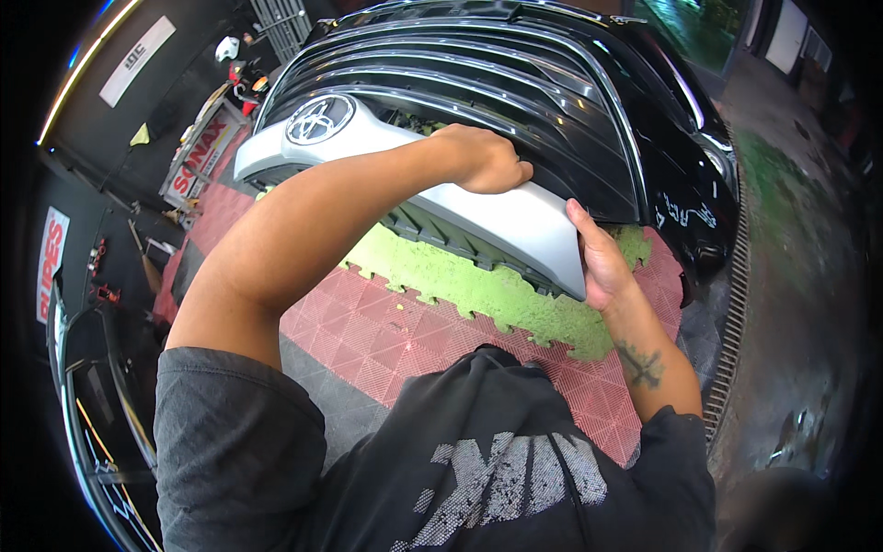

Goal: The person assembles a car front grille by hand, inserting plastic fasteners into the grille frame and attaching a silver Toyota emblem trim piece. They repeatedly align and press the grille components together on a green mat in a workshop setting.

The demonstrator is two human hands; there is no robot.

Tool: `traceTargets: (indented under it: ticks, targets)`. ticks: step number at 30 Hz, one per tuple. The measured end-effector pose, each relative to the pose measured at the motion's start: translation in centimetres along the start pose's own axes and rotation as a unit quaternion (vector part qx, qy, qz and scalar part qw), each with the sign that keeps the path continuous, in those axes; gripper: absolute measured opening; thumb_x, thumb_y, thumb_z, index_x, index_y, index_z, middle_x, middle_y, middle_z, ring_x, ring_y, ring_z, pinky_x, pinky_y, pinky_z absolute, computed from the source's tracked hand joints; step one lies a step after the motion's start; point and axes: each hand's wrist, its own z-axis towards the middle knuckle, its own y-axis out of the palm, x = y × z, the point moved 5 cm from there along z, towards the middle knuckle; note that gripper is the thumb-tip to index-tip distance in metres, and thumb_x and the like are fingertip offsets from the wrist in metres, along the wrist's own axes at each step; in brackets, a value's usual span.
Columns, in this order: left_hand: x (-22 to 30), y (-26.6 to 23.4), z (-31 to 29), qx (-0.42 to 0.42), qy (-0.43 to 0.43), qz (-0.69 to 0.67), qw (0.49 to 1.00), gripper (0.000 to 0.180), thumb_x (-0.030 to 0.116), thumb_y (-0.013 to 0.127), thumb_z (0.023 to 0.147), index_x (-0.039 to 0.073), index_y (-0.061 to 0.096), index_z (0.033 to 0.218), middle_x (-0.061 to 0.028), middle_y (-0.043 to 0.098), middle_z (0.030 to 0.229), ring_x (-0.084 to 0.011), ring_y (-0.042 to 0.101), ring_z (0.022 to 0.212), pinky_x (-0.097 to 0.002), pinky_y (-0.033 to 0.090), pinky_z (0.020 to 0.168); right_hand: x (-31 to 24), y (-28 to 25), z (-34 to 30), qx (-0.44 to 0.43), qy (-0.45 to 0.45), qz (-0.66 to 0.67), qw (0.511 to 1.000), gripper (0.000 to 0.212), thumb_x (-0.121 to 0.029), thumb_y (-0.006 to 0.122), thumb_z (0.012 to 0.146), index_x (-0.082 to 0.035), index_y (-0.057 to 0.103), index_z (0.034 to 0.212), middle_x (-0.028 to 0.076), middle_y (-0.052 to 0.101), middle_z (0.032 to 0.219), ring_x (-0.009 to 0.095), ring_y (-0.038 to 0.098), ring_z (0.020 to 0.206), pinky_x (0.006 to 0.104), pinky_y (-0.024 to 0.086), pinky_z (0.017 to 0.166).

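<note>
A long silver car front trim panel (pixel 524 221) with a round emblem (pixel 319 120) on its left part is held up in front of me, slightly tilted down to the right. Dark ribbed plastic shows along its lower edge. My right hand (pixel 602 262) grips its right end, thumb on the silver face, fingers partly hidden behind. Against the panel's upper edge, right of its middle, my left hand (pixel 483 158) is closed in a fist. Its fingertips are hidden, so I cannot tell what it pinches. My left forearm crosses in front of the panel.
Just beyond the panel stands a black car front (pixel 570 101) with curved chrome bars. Green foam mat (pixel 441 267) and red floor tiles (pixel 359 322) lie below. A drain grate (pixel 733 313) runs along the right. Another dark vehicle (pixel 101 396) is at lower left, a cluttered bench (pixel 202 143) at far left.
</note>
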Motion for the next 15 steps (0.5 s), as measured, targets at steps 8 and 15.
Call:
traceTargets:
  ticks: [8, 15]
  targets:
    - [0.49, -0.36, -0.47, 0.01, -0.035, 0.01, 0.999, 0.059, 0.047, 0.034, 0.104, 0.004, 0.075, 0.105, -0.0229, 0.073, 0.105, -0.041, 0.069, 0.103, -0.0515, 0.052, 0.095, 0.48, 0.02, 0.16, -0.005, 0.014, 0.028, 0.999, 0.062, -0.043, 0.055, 0.107, 0.004, 0.048, 0.146, 0.018, 0.063, 0.134, 0.025, 0.065, 0.121, 0.0397, 0.053, 0.104]
    - [1.0, -0.96, -0.79, 0.049, -0.035, -0.013, 0.998, 0.063, 0.053, 0.038, 0.102, 0.004, 0.079, 0.101, -0.0228, 0.075, 0.098, -0.0408, 0.07, 0.1, -0.05, 0.053, 0.092, -0.1, -0.7, -0.22, -0.039, 0.024, 0.017, 0.999, 0.07, -0.053, 0.049, 0.107, 0.004, 0.045, 0.149, 0.019, 0.06, 0.138, 0.026, 0.059, 0.128, 0.0401, 0.047, 0.11]
